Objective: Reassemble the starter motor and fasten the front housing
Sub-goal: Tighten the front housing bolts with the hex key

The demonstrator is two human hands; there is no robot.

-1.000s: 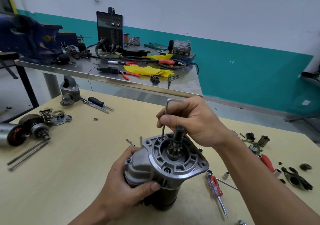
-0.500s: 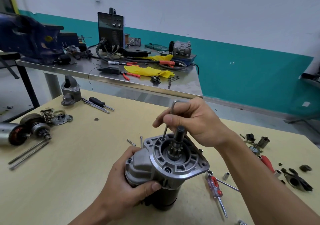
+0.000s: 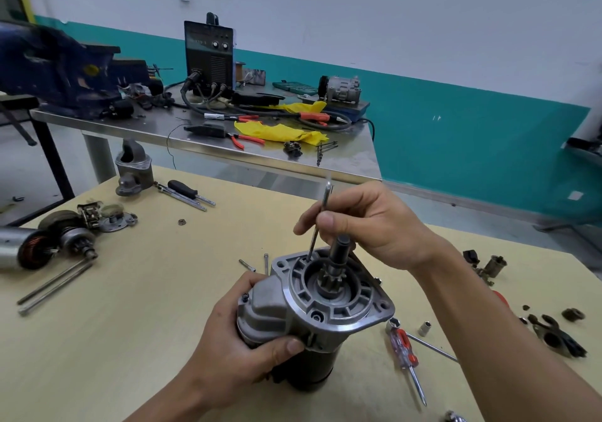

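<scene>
The starter motor (image 3: pixel 277 317) stands upright on the wooden table (image 3: pixel 130 324), its grey front housing (image 3: pixel 342 304) on top and the pinion shaft (image 3: pixel 338 252) sticking up through the middle. My left hand (image 3: pixel 241 350) grips the motor body from the left side. My right hand (image 3: pixel 368 226) pinches a thin hex key (image 3: pixel 317 226) between thumb and fingers. The key's lower tip sits in a recess at the housing's far-left rim, and its bent top is blurred.
Loose bolts (image 3: pixel 257 263) lie just behind the motor. A red-handled screwdriver (image 3: pixel 407 356) and sockets (image 3: pixel 423 329) lie to the right, an armature (image 3: pixel 49 242) and long through-bolts (image 3: pixel 55 285) to the left, another housing (image 3: pixel 133 171) at the back left. A steel bench (image 3: pixel 228 148) stands behind.
The hex key's bent top has swung from pointing right to nearly end-on, with my right fingers shifting around it. The motor and my left hand have stayed put.
</scene>
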